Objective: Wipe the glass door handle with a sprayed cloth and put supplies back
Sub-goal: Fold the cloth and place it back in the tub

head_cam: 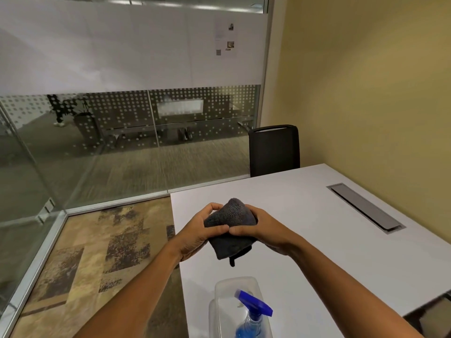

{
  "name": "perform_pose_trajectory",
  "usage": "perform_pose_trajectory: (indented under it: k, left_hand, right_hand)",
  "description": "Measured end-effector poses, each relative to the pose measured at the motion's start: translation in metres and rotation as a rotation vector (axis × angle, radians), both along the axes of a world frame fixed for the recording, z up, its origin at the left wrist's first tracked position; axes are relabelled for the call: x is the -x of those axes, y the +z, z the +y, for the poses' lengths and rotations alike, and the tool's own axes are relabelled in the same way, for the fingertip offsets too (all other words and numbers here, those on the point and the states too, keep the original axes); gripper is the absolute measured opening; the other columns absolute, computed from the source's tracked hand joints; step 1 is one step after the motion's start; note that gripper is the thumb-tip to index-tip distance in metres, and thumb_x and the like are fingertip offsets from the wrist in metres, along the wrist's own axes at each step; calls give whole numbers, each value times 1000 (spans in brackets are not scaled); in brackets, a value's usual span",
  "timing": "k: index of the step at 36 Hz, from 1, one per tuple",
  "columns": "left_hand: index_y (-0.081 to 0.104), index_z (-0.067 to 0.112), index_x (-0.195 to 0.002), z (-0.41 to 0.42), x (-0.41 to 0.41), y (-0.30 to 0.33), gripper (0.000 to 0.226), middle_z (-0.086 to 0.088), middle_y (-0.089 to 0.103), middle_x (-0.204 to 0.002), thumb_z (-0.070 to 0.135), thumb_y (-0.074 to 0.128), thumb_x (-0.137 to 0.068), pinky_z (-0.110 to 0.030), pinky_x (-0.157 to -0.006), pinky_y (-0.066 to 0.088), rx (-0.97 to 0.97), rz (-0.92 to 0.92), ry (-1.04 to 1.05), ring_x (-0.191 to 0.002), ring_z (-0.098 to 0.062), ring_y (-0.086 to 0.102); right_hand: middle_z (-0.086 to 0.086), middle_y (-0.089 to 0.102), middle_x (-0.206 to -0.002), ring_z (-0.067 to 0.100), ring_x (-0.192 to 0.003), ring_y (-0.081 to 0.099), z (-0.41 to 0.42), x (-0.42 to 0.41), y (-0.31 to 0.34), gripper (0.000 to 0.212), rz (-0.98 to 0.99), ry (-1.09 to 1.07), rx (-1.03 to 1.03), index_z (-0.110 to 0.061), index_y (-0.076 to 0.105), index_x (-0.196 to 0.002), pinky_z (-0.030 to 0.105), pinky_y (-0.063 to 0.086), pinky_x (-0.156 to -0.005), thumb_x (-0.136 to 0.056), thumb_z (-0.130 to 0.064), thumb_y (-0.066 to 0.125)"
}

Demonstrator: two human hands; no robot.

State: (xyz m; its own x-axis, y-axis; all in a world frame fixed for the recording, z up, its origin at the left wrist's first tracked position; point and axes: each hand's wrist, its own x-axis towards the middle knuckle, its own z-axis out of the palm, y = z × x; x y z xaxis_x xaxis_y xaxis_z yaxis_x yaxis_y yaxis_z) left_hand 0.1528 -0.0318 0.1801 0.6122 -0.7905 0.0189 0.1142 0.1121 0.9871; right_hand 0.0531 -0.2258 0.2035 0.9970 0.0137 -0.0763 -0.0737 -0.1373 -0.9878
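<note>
A dark grey cloth (233, 225), folded into a bundle, is held above the near left corner of the white table (317, 215). My left hand (202, 230) grips its left side and my right hand (263, 228) grips its right side, thumbs meeting on top. A spray bottle (252, 313) with a blue trigger head and blue liquid stands in a clear plastic container (224, 291) at the table's near edge, below my hands. No door handle is in view.
A glass wall (122, 147) with frosted and dotted bands runs across the left and back. A black chair (274, 150) stands at the table's far end. A grey cable hatch (366, 207) sits in the tabletop. Patterned carpet (97, 252) lies left of the table.
</note>
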Motion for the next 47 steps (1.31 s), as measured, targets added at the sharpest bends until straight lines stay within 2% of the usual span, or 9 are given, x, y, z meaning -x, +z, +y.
perform_pose_trajectory:
  k: [5, 8, 16, 20, 23, 31, 36, 41, 47]
  left_hand:
    - [55, 37, -126, -14, 2, -8, 84, 0, 59, -128, 59, 93, -54, -29, -88, 55, -43, -129, 298, -117, -18, 61]
    - [43, 23, -146, -16, 7, -20, 114, -10, 55, -143, 52, 98, -50, -34, -96, 56, 36, 184, 216, -129, -26, 60]
    - [69, 6, -120, -18, 16, -50, 40, -14, 78, -114, 12, 83, -83, -29, -78, 62, -41, 275, 224, -105, -28, 76]
    - [72, 6, -112, -25, 18, -72, 36, -7, 81, -98, 13, 87, -80, -26, -69, 62, -252, 186, 375, -95, -26, 78]
    - [67, 6, -119, -29, 21, -90, 43, -9, 75, -111, 11, 87, -81, -34, -78, 64, -385, 160, 381, -103, -29, 73]
    - [61, -2, -129, -33, 37, -149, 35, -21, 71, -119, -2, 67, -94, -49, -98, 59, -597, 286, 264, -109, -36, 70]
    - [56, 5, -132, -41, 46, -170, 38, -16, 67, -126, 1, 61, -94, -38, -98, 56, -790, 96, 174, -113, -28, 65]
    - [56, 8, -131, -48, 47, -182, 39, -14, 66, -128, 3, 63, -94, -32, -92, 51, -895, -27, 161, -112, -26, 63]
    - [47, 2, -133, -57, 49, -198, 38, -18, 63, -129, 13, 59, -100, -28, -82, 50, -1067, -98, 133, -115, -29, 65]
  right_hand:
    - [14, 72, -115, 27, -101, 73, -4, 1, -11, 47, 7, -82, -213, -13, 65, -122, 32, 60, -77, -80, -26, 81]
    - [18, 73, -113, 31, -101, 72, -5, 2, -17, 42, 33, -85, -307, -7, 66, -120, 35, 61, -78, -83, -23, 80]
    - [21, 73, -115, 33, -100, 73, -10, 6, -56, 43, 202, -135, -465, -3, 67, -120, 37, 60, -77, -86, -28, 78]
    - [17, 73, -117, 32, -105, 72, -14, 8, -81, 62, 320, -199, -297, -3, 58, -129, 38, 61, -84, -82, -36, 81]
    - [12, 65, -124, 27, -109, 68, -20, 9, -102, 71, 399, -251, -103, -10, 49, -134, 38, 61, -89, -79, -39, 84]
    - [19, 65, -123, 33, -107, 69, -30, 18, -161, 66, 640, -217, -80, -12, 42, -140, 42, 62, -82, -85, -15, 78]
    - [16, 70, -116, 30, -105, 70, -26, 24, -192, 54, 671, -296, 34, -13, 51, -124, 45, 60, -91, -79, -12, 82]
    - [14, 71, -112, 25, -97, 73, -22, 29, -217, 51, 660, -344, 110, -12, 54, -118, 38, 64, -81, -77, -14, 85]
    - [9, 70, -115, 24, -99, 70, -18, 23, -233, 58, 614, -299, 488, -11, 60, -122, 40, 60, -89, -74, -33, 85]
